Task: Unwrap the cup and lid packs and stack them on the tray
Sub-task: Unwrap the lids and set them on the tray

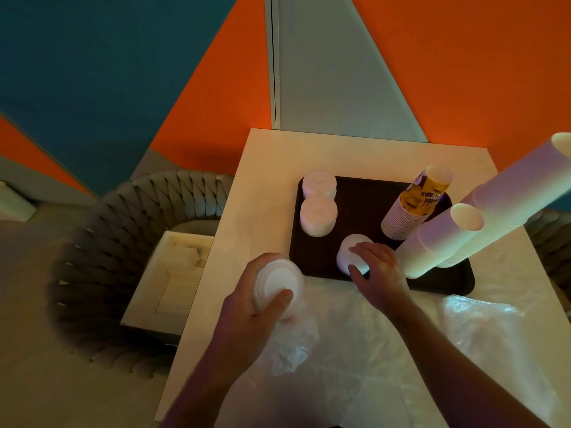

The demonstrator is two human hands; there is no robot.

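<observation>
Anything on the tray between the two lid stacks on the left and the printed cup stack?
Nothing: in the head view, the dark tray is bare between the two lid stacks and the printed cup stack. The third lid stack sits nearer, under the right hand.

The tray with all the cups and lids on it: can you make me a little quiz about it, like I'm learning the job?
1. True or false: the right hand grips a lid stack on the tray.
2. How many tall cup stacks stand on the tray? A) one B) three C) five
3. Fill in: the left hand holds lids partly in a clear plastic ____.

Key:
1. True.
2. B: one printed cup stack and two plain white ones.
3. Wrapper.
</observation>
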